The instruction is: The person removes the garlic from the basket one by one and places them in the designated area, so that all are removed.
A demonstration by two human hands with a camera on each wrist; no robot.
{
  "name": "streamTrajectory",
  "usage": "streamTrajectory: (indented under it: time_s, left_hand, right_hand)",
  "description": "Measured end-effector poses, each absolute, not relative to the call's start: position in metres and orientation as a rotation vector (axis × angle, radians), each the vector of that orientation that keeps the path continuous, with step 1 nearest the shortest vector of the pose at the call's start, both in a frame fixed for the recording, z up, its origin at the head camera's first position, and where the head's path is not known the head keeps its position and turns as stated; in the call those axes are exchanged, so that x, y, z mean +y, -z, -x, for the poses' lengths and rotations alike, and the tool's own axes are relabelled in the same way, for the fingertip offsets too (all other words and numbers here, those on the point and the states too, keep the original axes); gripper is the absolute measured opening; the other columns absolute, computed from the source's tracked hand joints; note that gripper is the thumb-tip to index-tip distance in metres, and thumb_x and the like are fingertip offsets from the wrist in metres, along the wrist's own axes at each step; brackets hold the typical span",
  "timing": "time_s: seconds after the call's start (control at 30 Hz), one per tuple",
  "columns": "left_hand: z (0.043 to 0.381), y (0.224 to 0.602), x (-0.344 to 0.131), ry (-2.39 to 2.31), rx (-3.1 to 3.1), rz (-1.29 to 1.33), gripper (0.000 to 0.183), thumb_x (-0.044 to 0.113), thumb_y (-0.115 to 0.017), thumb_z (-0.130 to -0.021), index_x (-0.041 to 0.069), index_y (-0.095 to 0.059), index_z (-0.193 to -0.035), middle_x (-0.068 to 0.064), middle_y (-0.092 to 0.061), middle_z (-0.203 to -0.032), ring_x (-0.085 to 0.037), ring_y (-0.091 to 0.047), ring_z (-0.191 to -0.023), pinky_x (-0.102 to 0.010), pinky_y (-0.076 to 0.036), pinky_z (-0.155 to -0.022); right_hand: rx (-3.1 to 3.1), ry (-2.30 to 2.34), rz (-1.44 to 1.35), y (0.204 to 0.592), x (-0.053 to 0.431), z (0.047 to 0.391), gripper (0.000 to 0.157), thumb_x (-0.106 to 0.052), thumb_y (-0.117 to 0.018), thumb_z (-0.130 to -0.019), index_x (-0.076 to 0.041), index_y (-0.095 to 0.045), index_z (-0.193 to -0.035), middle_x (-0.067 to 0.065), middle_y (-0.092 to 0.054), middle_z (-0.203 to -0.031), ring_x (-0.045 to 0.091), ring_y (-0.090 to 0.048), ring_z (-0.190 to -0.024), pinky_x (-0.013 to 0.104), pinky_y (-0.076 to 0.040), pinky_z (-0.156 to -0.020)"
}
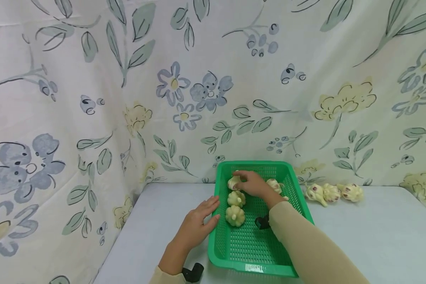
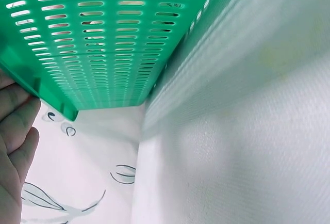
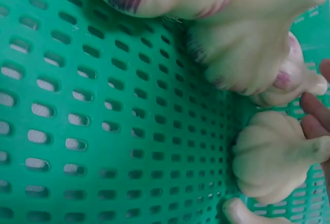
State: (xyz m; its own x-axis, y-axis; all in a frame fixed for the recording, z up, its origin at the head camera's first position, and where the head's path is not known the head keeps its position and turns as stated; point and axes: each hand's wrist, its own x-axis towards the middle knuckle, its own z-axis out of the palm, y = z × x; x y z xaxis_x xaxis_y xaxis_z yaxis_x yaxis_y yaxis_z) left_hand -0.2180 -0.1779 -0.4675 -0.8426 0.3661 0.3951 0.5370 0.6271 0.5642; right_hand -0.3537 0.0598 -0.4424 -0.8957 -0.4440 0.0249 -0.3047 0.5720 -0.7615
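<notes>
My right hand (image 1: 253, 184) reaches into the green plastic basket (image 1: 220, 244), thumb and fingers around a garlic bulb (image 1: 233, 183) in its far left corner. Two more garlic bulbs line the left side toward me, a middle one (image 1: 236, 198) and a nearer one (image 1: 235, 214). Another garlic bulb (image 1: 274, 185) lies by the far right, partly behind my right hand. In the right wrist view, the fingertips (image 3: 314, 113) show at the right edge among several bulbs. My left hand (image 1: 200, 221) rests with fairly straight fingers against the basket's left rim.
Three garlic bulbs (image 1: 331, 193) lie in a row on the white table (image 1: 369, 236), right of the basket. A floral curtain (image 1: 198, 98) hangs behind the table and down its left side. Black wrist cameras (image 1: 193, 272) sit at both wrists.
</notes>
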Motion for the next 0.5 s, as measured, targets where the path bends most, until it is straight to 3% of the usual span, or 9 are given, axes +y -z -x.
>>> streamTrajectory:
  time_s: [0.3,0.5]
  left_hand:
    - [0.2173,0.4662,-0.1777,1.031,-2.599,0.744,0.049,0.034,-0.057,-0.101,0.007,-0.054,-0.141,0.001,-0.046,-0.152,-0.015,-0.04,-0.142,-0.045,-0.036,-0.115]
    - [0.2173,0.4677,-0.1774,1.035,-2.615,0.723,0.049,0.034,-0.057,-0.1,0.008,-0.053,-0.142,0.005,-0.044,-0.153,-0.014,-0.039,-0.142,-0.044,-0.036,-0.116]
  right_hand:
    - [2.658,1.031,0.726,0.4455,0.0545,0.3517,0.049,-0.019,-0.057,-0.097,-0.011,-0.049,-0.145,0.016,-0.042,-0.153,0.041,-0.037,-0.141,0.062,-0.035,-0.111]
    - [2.723,0.88,0.799,0.4467,0.0572,0.3494,0.043,-0.007,-0.055,-0.094,-0.006,-0.057,-0.137,0.015,-0.059,-0.135,0.037,-0.054,-0.126,0.054,-0.045,-0.104]
